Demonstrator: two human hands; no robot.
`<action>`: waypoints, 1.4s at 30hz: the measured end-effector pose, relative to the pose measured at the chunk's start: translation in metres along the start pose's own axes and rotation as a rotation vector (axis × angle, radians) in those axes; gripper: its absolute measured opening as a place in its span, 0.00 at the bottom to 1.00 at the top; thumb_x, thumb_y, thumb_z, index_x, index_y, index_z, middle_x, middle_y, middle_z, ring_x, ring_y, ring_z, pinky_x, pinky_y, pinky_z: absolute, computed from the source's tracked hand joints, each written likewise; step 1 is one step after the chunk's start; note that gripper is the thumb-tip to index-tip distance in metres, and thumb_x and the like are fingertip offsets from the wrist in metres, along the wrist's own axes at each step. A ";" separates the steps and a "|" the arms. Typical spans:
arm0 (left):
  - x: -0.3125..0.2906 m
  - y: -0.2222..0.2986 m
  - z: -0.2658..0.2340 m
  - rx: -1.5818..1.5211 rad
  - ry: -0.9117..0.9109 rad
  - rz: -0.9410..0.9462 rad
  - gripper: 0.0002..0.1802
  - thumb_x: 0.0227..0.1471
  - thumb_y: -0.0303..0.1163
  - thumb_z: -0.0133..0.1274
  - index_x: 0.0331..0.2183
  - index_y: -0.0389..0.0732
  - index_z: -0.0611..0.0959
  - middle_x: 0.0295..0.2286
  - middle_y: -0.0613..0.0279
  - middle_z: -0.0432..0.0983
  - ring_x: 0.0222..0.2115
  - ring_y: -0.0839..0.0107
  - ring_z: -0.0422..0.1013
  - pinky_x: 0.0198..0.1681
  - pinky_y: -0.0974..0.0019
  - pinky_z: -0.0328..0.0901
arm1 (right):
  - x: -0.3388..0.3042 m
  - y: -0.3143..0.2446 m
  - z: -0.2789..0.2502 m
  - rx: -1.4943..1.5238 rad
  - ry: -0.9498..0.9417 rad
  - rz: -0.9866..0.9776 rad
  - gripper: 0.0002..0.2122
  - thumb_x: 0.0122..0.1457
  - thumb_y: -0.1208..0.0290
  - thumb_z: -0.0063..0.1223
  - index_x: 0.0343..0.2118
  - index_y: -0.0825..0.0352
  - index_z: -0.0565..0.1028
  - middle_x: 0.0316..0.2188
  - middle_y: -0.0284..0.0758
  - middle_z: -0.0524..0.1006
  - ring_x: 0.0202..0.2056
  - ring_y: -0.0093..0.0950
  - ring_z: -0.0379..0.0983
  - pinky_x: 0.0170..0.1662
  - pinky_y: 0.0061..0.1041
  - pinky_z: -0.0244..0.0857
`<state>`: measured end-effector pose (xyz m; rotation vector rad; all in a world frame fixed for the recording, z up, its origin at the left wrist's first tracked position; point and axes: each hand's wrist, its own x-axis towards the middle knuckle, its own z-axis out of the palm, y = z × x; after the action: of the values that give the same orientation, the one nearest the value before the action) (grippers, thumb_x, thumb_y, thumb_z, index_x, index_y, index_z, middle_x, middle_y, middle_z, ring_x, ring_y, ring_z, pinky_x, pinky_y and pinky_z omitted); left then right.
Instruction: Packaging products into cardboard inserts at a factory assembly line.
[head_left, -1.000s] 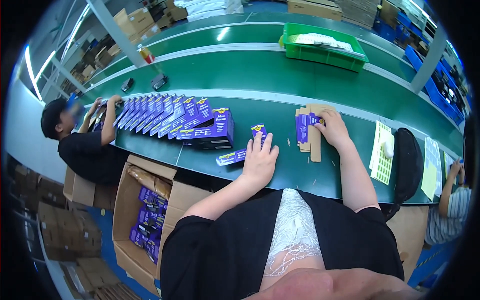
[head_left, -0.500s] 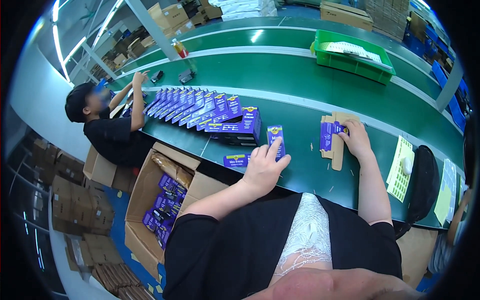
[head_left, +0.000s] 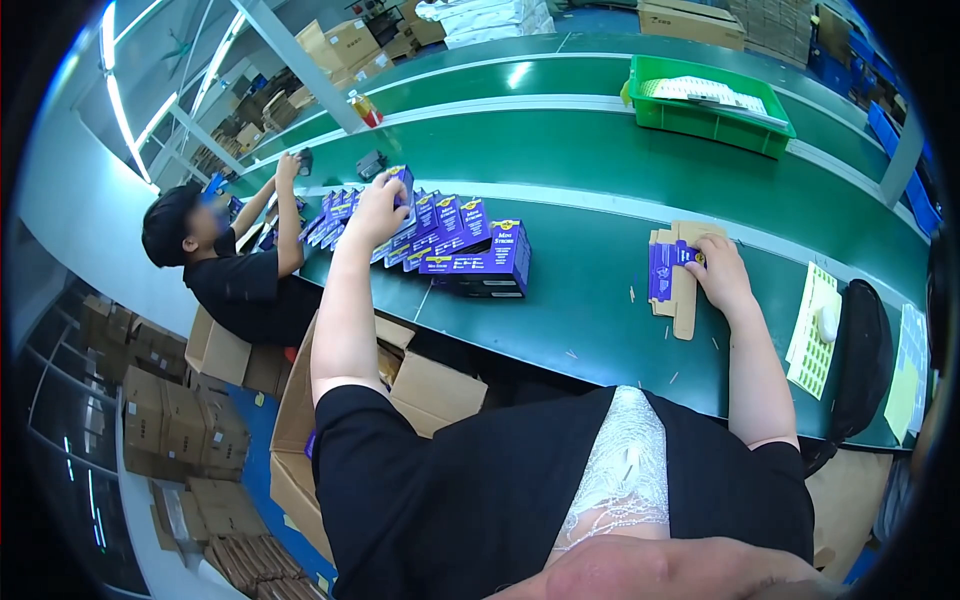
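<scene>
Reaching far out to the left, my left hand [head_left: 378, 212] is closed on a small purple box [head_left: 403, 177] above a leaning row of purple boxes [head_left: 447, 222]. At the row's near end stands a larger purple box [head_left: 510, 255] with a yellow emblem. My right hand [head_left: 724, 272] rests at the right of the table, its fingers curled over a flat unfolded carton [head_left: 661, 272], purple on one part and bare brown cardboard on the rest. The tips of the left fingers are partly hidden behind the box.
A green bin [head_left: 710, 115] with papers lies across the table [head_left: 590, 330]. Sticker sheets [head_left: 806, 345], a white mouse-like object [head_left: 829, 318] and a black pouch [head_left: 858, 360] are at the right. A co-worker [head_left: 235, 260] handles a dark object at left. An open cardboard box [head_left: 437, 388] sits below.
My left hand has carried a small purple box from the table in front of me up and left to the row. The right hand stays on the flat carton. The co-worker now holds a dark object.
</scene>
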<state>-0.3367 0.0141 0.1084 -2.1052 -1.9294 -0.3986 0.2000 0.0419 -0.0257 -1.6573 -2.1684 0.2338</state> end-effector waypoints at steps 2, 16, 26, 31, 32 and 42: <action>0.000 -0.006 0.004 -0.048 -0.126 -0.065 0.10 0.43 0.24 0.57 0.32 0.40 0.75 0.53 0.44 0.64 0.49 0.44 0.66 0.51 0.53 0.63 | -0.001 0.003 0.003 -0.011 0.017 -0.014 0.14 0.55 0.68 0.56 0.44 0.66 0.75 0.47 0.35 0.74 0.51 0.37 0.66 0.56 0.31 0.61; 0.006 0.218 0.029 -0.973 0.082 0.296 0.24 0.48 0.27 0.56 0.49 0.40 0.71 0.53 0.48 0.65 0.53 0.53 0.63 0.56 0.57 0.59 | 0.007 0.013 0.005 0.081 0.297 -0.092 0.14 0.54 0.62 0.55 0.40 0.66 0.76 0.46 0.38 0.75 0.52 0.38 0.65 0.56 0.34 0.60; 0.004 0.331 0.133 -2.211 -0.940 -0.324 0.37 0.56 0.33 0.51 0.63 0.42 0.54 0.43 0.46 0.72 0.29 0.62 0.75 0.32 0.67 0.71 | -0.011 -0.014 -0.003 0.381 0.454 -0.310 0.16 0.52 0.72 0.58 0.44 0.66 0.72 0.52 0.40 0.69 0.53 0.41 0.64 0.57 0.35 0.58; 0.004 0.326 0.126 -1.949 -0.474 -0.066 0.35 0.56 0.29 0.50 0.62 0.46 0.56 0.38 0.51 0.74 0.23 0.69 0.74 0.23 0.73 0.70 | -0.010 -0.021 -0.006 0.779 0.473 -0.281 0.15 0.54 0.76 0.56 0.45 0.65 0.72 0.54 0.40 0.66 0.53 0.39 0.64 0.57 0.35 0.58; 0.004 0.327 0.124 -1.944 -0.434 -0.055 0.36 0.55 0.27 0.51 0.62 0.47 0.56 0.38 0.51 0.74 0.23 0.69 0.74 0.23 0.72 0.70 | -0.009 -0.019 -0.003 0.953 0.420 -0.218 0.14 0.54 0.76 0.55 0.45 0.65 0.72 0.54 0.40 0.66 0.53 0.38 0.65 0.57 0.34 0.58; 0.002 0.320 0.133 -1.991 -0.395 0.042 0.39 0.56 0.25 0.51 0.63 0.52 0.52 0.39 0.49 0.72 0.22 0.68 0.74 0.23 0.72 0.71 | -0.010 -0.022 -0.005 1.272 0.276 -0.185 0.10 0.59 0.76 0.51 0.43 0.68 0.71 0.47 0.40 0.70 0.44 0.29 0.68 0.47 0.25 0.65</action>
<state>-0.0145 0.0377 -0.0157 -3.0995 -1.4479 -2.9803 0.1848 0.0257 -0.0152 -0.6807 -1.3591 0.9939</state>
